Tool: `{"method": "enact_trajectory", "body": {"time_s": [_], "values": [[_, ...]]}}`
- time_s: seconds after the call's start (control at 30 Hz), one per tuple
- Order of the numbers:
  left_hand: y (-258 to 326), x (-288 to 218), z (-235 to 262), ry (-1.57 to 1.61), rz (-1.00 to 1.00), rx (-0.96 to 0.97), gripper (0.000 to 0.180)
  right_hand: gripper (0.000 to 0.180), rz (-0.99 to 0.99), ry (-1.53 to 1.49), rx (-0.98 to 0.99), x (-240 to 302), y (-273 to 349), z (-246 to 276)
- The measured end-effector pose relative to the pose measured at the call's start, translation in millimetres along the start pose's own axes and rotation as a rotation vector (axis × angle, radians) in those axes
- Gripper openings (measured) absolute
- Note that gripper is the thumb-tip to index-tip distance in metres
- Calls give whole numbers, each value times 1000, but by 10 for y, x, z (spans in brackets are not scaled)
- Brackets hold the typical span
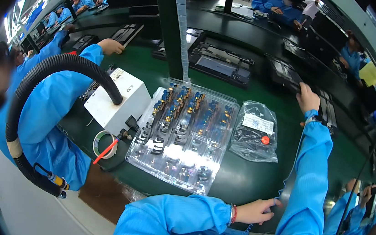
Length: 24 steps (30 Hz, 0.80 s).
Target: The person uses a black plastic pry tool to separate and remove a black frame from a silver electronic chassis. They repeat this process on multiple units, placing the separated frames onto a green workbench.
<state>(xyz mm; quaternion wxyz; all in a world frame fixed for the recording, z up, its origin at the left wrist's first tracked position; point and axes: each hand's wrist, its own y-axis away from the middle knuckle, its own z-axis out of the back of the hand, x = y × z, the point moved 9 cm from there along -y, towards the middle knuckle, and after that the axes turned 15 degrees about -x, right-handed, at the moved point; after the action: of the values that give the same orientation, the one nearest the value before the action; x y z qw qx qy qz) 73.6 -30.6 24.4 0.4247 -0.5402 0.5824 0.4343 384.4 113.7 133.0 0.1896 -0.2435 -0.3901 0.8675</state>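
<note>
Left hand at the near edge of the green surface, fingers loosely curled, holding nothing, red band at the wrist. Right hand stretched far out at 1 o'clock, fingertips on the near edge of a dark panel; whether pressing or pinching cannot be told. Panel's long axis running from 10 to 4 o'clock; right hand plainly the nearer one.

Clear tray of small blue-and-gold parts at 11 o'clock of the left hand, long axis toward 12. Clear bag just right of the tray, apart from it, with a white rectangular label on top and a red round dot below. White box at 9 o'clock of the tray, black hose arching over it; tape roll with a red stick beside. Second panel beyond the tray at 12 o'clock. Co-worker's sleeve far left.
</note>
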Motion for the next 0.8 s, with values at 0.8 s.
{"method": "enact_trajectory", "body": {"time_s": [0.8], "values": [[1024,-944,54,812,-274,-525,36,26,327,-47,-146,1963,1290,3933]]}}
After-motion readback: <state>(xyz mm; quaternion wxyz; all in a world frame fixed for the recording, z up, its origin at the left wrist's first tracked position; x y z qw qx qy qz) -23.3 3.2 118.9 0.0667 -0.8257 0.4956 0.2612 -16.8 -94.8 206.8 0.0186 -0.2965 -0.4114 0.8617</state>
